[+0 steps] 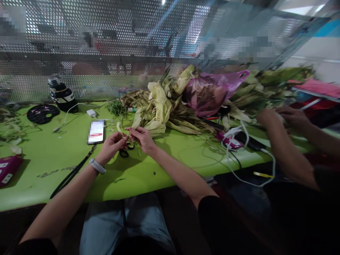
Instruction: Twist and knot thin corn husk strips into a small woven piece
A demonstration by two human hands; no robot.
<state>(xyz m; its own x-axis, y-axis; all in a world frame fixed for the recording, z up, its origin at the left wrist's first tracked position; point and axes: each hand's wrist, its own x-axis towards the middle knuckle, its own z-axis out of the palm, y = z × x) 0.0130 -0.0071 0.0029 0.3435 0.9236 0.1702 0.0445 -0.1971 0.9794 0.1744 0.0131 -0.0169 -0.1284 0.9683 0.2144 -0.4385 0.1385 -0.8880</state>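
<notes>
My left hand [113, 144], with a grey watch band on the wrist, is closed in a pinch on a pale corn husk strip [118, 126]. The fingers of my right hand [143, 139] meet it from the other side, pinching the same small bundle of husk. A bit of reddish material shows at the fingertips, too small to make out. Just under the hands lies a pair of scissors with black handles [124, 153]. Behind them is a large heap of dried corn husks [162, 106]. A lit phone [96, 131] rests left of my left hand, its black strap [73, 173] trailing to the edge.
A pink plastic bag [207, 95] sits among the husks. At right, a co-worker's hands [268, 118] work near a white cable [247, 182] and a magenta device [231, 141]. A black bottle [62, 95], dark palette [43, 114] and magenta box [9, 170] stand left. Perforated metal [106, 78] borders the back.
</notes>
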